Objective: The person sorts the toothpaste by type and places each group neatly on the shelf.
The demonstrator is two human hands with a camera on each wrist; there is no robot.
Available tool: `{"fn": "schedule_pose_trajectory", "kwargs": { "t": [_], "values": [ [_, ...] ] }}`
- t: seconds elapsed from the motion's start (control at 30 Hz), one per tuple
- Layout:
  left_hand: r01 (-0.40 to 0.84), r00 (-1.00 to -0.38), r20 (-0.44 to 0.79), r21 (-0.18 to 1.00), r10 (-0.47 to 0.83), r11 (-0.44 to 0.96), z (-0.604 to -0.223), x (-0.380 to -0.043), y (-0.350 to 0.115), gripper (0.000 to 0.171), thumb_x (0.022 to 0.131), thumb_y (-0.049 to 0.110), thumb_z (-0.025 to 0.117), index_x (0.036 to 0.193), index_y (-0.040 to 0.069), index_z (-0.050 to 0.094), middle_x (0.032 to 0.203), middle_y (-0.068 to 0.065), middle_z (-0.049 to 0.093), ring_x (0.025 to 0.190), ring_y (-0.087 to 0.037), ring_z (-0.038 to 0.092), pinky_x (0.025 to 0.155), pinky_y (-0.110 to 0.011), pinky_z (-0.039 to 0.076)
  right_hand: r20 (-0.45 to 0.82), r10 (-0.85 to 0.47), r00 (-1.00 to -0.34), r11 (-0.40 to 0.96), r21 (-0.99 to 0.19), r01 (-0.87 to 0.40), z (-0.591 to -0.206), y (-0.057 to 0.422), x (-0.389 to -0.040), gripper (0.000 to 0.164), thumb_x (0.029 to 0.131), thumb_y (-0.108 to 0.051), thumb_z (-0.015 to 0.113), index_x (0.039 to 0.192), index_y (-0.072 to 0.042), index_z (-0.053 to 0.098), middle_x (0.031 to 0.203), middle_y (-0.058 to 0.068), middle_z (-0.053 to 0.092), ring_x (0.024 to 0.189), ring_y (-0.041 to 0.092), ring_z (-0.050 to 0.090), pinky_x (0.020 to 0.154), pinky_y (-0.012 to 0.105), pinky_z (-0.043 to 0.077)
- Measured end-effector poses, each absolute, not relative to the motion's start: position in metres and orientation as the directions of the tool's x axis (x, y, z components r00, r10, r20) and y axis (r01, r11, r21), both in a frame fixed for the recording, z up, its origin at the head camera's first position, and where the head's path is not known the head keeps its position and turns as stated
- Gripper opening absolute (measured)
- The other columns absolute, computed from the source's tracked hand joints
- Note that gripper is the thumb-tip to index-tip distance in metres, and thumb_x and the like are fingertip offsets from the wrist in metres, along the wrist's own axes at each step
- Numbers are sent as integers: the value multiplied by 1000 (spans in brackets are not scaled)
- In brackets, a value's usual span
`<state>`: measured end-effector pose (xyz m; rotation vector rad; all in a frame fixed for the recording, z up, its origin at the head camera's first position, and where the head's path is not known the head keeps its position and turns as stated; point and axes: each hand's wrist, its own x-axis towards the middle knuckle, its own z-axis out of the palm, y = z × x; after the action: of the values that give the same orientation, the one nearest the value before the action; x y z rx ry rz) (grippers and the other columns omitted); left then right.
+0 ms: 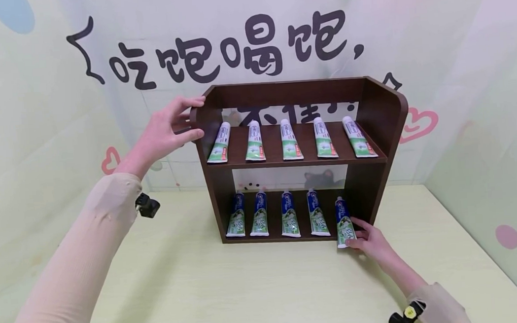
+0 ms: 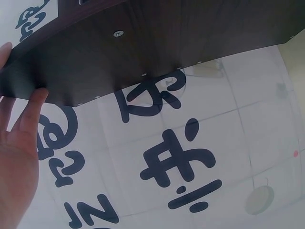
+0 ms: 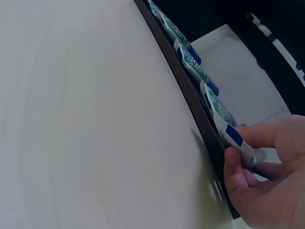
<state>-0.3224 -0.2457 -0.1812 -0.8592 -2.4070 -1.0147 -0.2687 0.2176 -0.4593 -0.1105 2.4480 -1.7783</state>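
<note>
A dark brown two-tier shelf (image 1: 298,92) stands against the back wall. My left hand (image 1: 163,130) grips the upper edge of its left side panel (image 2: 157,38), the thumb lying on the outer face. My right hand (image 1: 372,243) pinches a blue and green toothpaste tube (image 1: 344,220) at the right end of the lower tier. This tube's white crimped end (image 3: 240,143) sticks out past the shelf's front edge, between thumb and fingers. Several like tubes, such as one toothpaste tube (image 1: 289,214), lie in a row to its left, caps toward the back.
On the upper tier lies a row of white and green toothpaste tubes (image 1: 290,140). The shelf rests on a pale wooden table (image 1: 248,290). Behind it hangs a wall covering (image 1: 178,18) with large dark characters; a side wall (image 1: 485,167) bounds the table at right.
</note>
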Motion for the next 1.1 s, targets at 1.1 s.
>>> {"fn": "schedule_pose_trajectory", "kwargs": {
  "t": [1.1],
  "values": [
    [671,-734,564,521,378,527,-182,-323,-245,54,87,6,72,137,9,51,155,-2,45,118,-27,62,96,-10,52,44,-147,-988,747,-650,-140,-456,227,-266,71,88,-14,69,149,1,35,76,7,64,55,13,56,47,25,47]
  ]
}}
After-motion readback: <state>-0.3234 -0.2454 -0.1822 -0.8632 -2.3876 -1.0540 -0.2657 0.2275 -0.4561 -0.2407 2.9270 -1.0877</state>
